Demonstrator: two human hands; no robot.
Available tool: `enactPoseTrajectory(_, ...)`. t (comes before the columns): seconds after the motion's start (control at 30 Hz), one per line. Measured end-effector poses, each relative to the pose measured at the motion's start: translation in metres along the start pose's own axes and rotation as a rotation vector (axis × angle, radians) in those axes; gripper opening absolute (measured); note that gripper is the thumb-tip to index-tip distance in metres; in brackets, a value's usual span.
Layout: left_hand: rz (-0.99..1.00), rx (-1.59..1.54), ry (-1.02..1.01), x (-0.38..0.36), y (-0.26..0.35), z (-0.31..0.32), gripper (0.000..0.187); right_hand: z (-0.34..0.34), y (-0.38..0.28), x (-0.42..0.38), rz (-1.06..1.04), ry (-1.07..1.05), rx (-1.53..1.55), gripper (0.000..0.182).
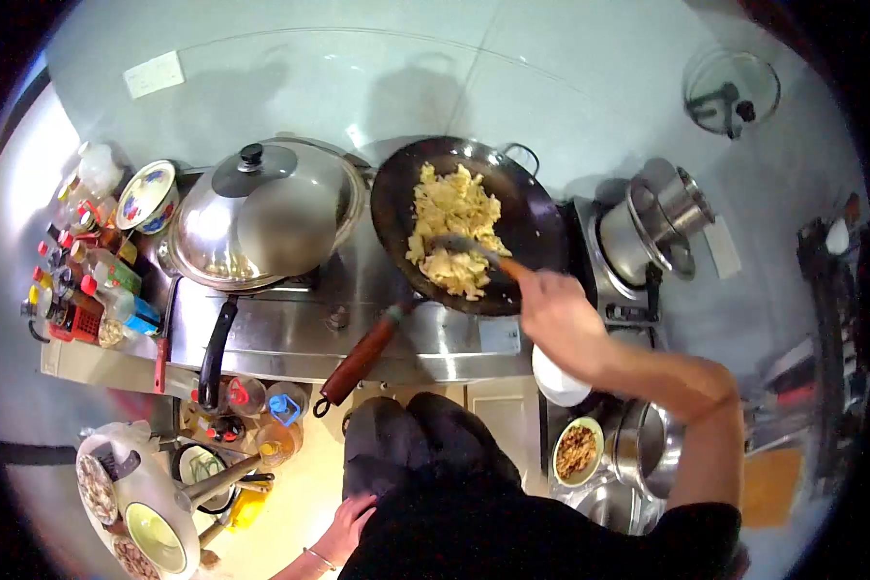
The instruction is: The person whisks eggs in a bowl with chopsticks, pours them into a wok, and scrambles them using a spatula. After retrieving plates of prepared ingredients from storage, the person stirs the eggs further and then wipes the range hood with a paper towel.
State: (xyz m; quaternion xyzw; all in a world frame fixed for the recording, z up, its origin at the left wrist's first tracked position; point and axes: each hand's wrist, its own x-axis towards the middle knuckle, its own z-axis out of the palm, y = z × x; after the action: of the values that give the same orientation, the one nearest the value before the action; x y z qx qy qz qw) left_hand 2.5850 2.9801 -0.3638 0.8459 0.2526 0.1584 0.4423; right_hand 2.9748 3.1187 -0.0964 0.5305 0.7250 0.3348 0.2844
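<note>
My right hand (pixel 559 314) is closed around the wooden handle of a spatula (pixel 464 246). The spatula's metal head rests in pale yellow chopped food (pixel 454 208) inside a dark wok (pixel 527 217). That wok sits on the stove, and its reddish-brown handle (pixel 362 356) points toward the front left, with no hand on it. My left hand (pixel 350 527) hangs low beside my left thigh, away from the stove, its fingers lying against the dark trousers. Part of that hand is hidden by the clothing.
A lidded pan (pixel 203 227) stands left of the wok, its black handle (pixel 218 353) jutting forward. Bottles (pixel 116 275) crowd the far left. Metal pots (pixel 628 237) stand at the right, and a bowl of brown food (pixel 577 451) is at the lower right.
</note>
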Motion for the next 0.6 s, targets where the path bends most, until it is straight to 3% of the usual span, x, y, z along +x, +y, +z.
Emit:
enactPoseTrajectory(0.07,0.004,-0.017,-0.023,0.004,0.004,-0.004,0.037,0.027,0.015,0.031,-0.046,0.052,0.096,0.01)
enactPoseTrajectory(0.13,0.023,-0.065,-0.012,0.008,0.007,-0.01,0.034,0.037,0.058,0.049,0.2,-0.02,0.202,0.014)
enactPoseTrajectory(0.2,-0.009,-0.081,0.004,0.003,0.005,-0.005,0.032,0.011,0.113,0.044,0.276,-0.303,0.307,0.018)
enactPoseTrajectory(0.3,-0.059,-0.125,0.07,-0.005,-0.001,0.007,0.03,0.018,0.153,0.034,0.285,-0.385,0.377,0.01)
enactPoseTrajectory(0.37,-0.084,-0.149,0.098,-0.004,0.003,0.003,0.029,0.032,0.155,0.041,0.319,-0.714,0.444,0.014)
enactPoseTrajectory(0.4,-0.071,-0.127,0.074,0.0,0.007,-0.004,0.028,0.062,0.148,0.047,0.318,-0.72,0.447,0.014)
enactPoseTrajectory(0.47,-0.056,-0.1,0.054,0.006,0.006,-0.01,0.027,0.128,0.131,0.062,0.281,-0.496,0.581,0.016)
enactPoseTrajectory(0.6,0.019,-0.084,0.01,0.009,-0.003,-0.012,0.028,0.053,0.133,0.065,0.381,-0.329,0.636,0.019)
